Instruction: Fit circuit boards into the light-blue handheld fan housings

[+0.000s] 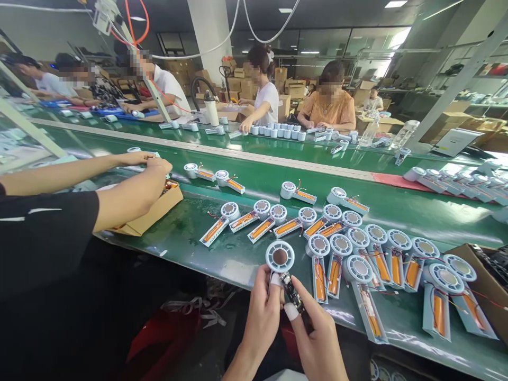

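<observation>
Just past the table's front edge, my left hand [260, 312] is closed on a handheld fan [280, 257], its round light-blue head upright and its handle mostly hidden by my fingers. Beside it my right hand [313, 323] pinches a small black circuit board [292, 294], which lies tilted along the fan's handle. White covers wrap a thumb or fingertip on each hand. To the right and behind, many similar fans with orange batteries and thin wires lie on the green table [190, 243]; one open fan [319, 267] is close to my right hand.
At the left, another person's arms [123, 203] reach over a cardboard box [159, 211]. A box of black parts [488, 275] stands at the right edge. Across the green conveyor [254, 177], several people sit near more fan parts. A slanted metal post [462, 84] rises at the right.
</observation>
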`<state>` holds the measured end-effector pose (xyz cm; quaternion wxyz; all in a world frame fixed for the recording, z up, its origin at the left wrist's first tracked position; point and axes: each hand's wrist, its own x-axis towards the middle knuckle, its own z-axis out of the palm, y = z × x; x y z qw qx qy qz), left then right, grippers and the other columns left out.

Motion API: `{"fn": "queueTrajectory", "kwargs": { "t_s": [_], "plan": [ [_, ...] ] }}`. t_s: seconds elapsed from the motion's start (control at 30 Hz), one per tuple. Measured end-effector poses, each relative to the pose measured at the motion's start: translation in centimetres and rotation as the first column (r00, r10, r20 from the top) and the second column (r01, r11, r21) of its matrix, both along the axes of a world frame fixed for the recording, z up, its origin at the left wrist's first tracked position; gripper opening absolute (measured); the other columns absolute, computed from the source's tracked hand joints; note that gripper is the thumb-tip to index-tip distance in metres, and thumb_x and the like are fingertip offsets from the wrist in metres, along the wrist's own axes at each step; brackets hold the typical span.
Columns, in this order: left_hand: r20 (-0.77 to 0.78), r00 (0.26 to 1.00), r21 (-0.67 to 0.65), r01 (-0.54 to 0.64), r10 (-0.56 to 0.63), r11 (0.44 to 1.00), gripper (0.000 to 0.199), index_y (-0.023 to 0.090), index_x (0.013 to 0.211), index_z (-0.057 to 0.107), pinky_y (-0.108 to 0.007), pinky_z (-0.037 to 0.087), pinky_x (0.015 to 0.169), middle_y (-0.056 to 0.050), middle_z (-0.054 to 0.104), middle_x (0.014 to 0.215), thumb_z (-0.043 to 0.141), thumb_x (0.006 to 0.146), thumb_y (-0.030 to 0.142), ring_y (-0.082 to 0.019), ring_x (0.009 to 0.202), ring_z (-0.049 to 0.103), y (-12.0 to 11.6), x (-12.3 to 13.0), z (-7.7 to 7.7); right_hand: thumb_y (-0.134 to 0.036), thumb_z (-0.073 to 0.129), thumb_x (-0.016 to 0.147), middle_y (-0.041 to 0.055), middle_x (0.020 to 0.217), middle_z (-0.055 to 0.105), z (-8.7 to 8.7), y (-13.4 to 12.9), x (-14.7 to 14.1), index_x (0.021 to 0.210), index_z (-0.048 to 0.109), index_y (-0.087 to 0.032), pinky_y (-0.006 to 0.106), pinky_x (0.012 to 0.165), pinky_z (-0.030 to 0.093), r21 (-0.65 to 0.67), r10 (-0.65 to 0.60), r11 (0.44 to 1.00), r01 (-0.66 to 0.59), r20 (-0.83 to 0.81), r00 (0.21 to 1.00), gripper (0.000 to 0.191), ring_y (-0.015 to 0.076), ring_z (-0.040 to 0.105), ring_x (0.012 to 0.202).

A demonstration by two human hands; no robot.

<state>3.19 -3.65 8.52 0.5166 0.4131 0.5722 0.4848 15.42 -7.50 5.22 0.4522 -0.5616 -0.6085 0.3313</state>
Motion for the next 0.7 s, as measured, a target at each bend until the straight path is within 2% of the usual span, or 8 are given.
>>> {"fn": "queueTrajectory", "kwargs": {
  "t_s": [0.07,0.13,0.2,0.3,0.4,0.5,0.6,0.7],
  "plan": [
    [-0.003,1.000,-0.023,0.004,-0.004,1.000,0.028,0.023,0.108,0.058,-0.030,0.049,0.073,-0.001,0.061,0.085,0.047,0.097,0.047,-0.018,0.073,0.056,-0.1,0.1,0.1,-0.038,0.048,0.102,0.0112,0.135,0.066,-0.1,0.3,0.1,0.144,0.056,-0.026,0.041,0.098,0.056,0.009,0.026,1.000,-0.027,0.068,0.997,0.045,0.0305,0.065,0.120],
    [0.029,1.000,-0.041,0.010,-0.009,0.999,0.030,0.024,0.119,0.056,-0.032,0.049,0.087,-0.006,0.066,0.108,0.045,0.098,0.044,-0.022,0.097,0.062,-0.3,0.2,0.2,-0.036,0.046,0.102,0.0134,0.130,0.068,0.0,0.6,-0.1,0.147,0.054,-0.025,0.039,0.090,0.059,0.010,0.028,1.000,-0.030,0.125,0.992,0.047,0.0301,0.070,0.111],
    [0.051,0.999,-0.042,0.012,-0.010,0.999,0.036,0.026,0.130,0.050,-0.034,0.044,0.100,-0.009,0.059,0.133,0.042,0.099,0.041,-0.025,0.123,0.054,-0.5,0.3,0.2,-0.033,0.043,0.102,0.0169,0.123,0.070,0.3,0.8,-0.5,0.148,0.052,-0.022,0.039,0.084,0.060,0.007,0.008,1.000,-0.009,0.171,0.985,0.049,0.0299,0.072,0.101],
    [0.011,0.999,-0.046,0.031,-0.030,0.998,0.044,0.026,0.141,0.040,-0.038,0.035,0.110,-0.012,0.046,0.150,0.040,0.101,0.043,-0.027,0.140,0.041,-0.8,0.7,0.2,-0.027,0.038,0.101,0.0188,0.108,0.073,1.0,1.0,-1.0,0.150,0.050,-0.017,0.040,0.079,0.060,0.003,0.012,1.000,-0.013,0.249,0.968,0.052,0.0287,0.074,0.085],
    [-0.006,0.998,-0.054,0.056,-0.056,0.997,0.048,0.024,0.143,0.036,-0.040,0.032,0.113,-0.014,0.043,0.153,0.041,0.101,0.046,-0.028,0.143,0.038,-0.8,1.0,0.0,-0.020,0.036,0.096,0.0158,0.098,0.074,1.8,1.2,-0.9,0.155,0.042,-0.019,0.038,0.068,0.060,-0.033,0.088,0.996,-0.081,0.377,0.922,0.059,0.0289,0.074,0.077],
    [0.025,0.999,-0.034,0.037,-0.036,0.999,0.045,0.024,0.139,0.042,-0.039,0.035,0.113,-0.013,0.048,0.150,0.043,0.100,0.047,-0.027,0.143,0.040,-0.4,0.9,-0.2,-0.013,0.038,0.088,0.0162,0.102,0.075,2.5,1.3,-0.4,0.160,0.027,-0.019,0.038,0.061,0.060,-0.088,0.210,0.977,-0.193,0.530,0.822,0.073,0.0323,0.075,0.078],
    [0.088,0.996,-0.058,-0.001,0.007,0.998,0.042,0.025,0.131,0.053,-0.038,0.038,0.111,-0.009,0.057,0.143,0.050,0.097,0.050,-0.027,0.140,0.045,0.2,0.2,-0.2,-0.013,0.044,0.084,0.0193,0.112,0.073,3.2,1.5,0.1,0.163,0.014,-0.018,0.041,0.070,0.060,-0.093,0.280,0.955,-0.282,0.597,0.751,0.085,0.0350,0.074,0.087],
    [0.223,0.973,-0.165,-0.022,0.059,0.986,0.046,0.024,0.125,0.060,-0.037,0.047,0.103,-0.009,0.069,0.127,0.057,0.091,0.056,-0.029,0.129,0.057,0.5,-0.3,-0.3,-0.019,0.049,0.088,0.0166,0.110,0.073,3.3,1.7,0.4,0.163,0.012,-0.021,0.044,0.080,0.058,-0.140,0.375,0.926,-0.352,0.468,0.800,0.084,0.0337,0.071,0.092]
  ]
}}
